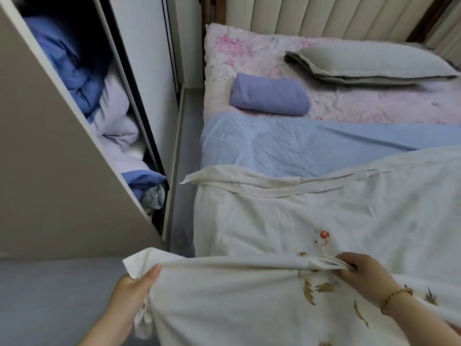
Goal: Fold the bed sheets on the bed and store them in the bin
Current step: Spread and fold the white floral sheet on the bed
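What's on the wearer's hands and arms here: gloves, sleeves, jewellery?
No gloves: the left hand and right hand are both bare. Both forearms are bare to the frame edge, with no sleeve in view. The only item worn is a thin bracelet of small golden-brown beads on the right wrist. Nothing shows on the left wrist.

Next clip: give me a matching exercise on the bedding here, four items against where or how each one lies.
Things:
1 white sheet
2 purple sheet
3 light blue sheet
4 pillow

States:
A spread flat between two other sheets
B gripped at its near edge by the left hand and right hand
C lying by the headboard
D folded into a compact bundle on the floral cover

Pairs: 1-B, 2-D, 3-A, 4-C
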Tool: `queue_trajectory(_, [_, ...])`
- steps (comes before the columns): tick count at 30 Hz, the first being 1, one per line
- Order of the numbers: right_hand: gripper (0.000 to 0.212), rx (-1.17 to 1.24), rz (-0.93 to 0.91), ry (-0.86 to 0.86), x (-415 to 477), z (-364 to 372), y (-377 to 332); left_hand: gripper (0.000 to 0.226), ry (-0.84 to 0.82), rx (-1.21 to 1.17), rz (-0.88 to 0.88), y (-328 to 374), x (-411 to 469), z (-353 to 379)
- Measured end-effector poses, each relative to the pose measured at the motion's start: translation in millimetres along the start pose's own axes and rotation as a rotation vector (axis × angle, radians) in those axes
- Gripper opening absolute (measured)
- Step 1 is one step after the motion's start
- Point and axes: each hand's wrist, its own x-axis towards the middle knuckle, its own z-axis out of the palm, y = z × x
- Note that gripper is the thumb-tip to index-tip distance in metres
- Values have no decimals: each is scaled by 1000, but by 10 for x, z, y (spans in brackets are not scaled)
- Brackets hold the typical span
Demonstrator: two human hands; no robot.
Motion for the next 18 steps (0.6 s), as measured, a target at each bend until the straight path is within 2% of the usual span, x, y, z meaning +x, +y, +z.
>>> queue_trajectory(3, [21,-96,64,34,672,183,-210,17,10,63,-19,62,692,206])
queue_trajectory(5, [17,-213,98,-21,1018,365,-322,21,0,151,-26,60,984,374])
queue_trajectory(6, [14,-267,114,-57,1174,485,-375,36,1,216,-1,65,1137,475])
queue_trajectory(7, [12,-320,129,-88,1312,617,-421,64,25,340,55,88,1269,575])
queue_trajectory(8, [14,-371,142,-110,1445,762,-463,82,38,476,163,153,1372,693])
queue_trajectory(10, [31,-478,194,-103,1681,1018,-510,91,24,750,506,331,1582,1045])
queue_trajectory(12, [42,-563,254,-92,1845,1143,-522,79,-53,940,913,538,1728,1538])
queue_trajectory(13, [45,-591,264,-99,1900,1177,-502,71,-127,1041,1054,601,1821,1810])
queue_trajectory(14, [46,-610,265,-105,1928,1197,-478,68,-218,1166,1102,639,1880,2080])
queue_trajectory(16, [48,-627,272,-132,1928,1200,-434,75,-410,1403,1029,661,1979,2556])
queue_trajectory(18, [47,-630,280,-150,1956,1211,-431,74,-400,1541,1075,668,2046,2853])
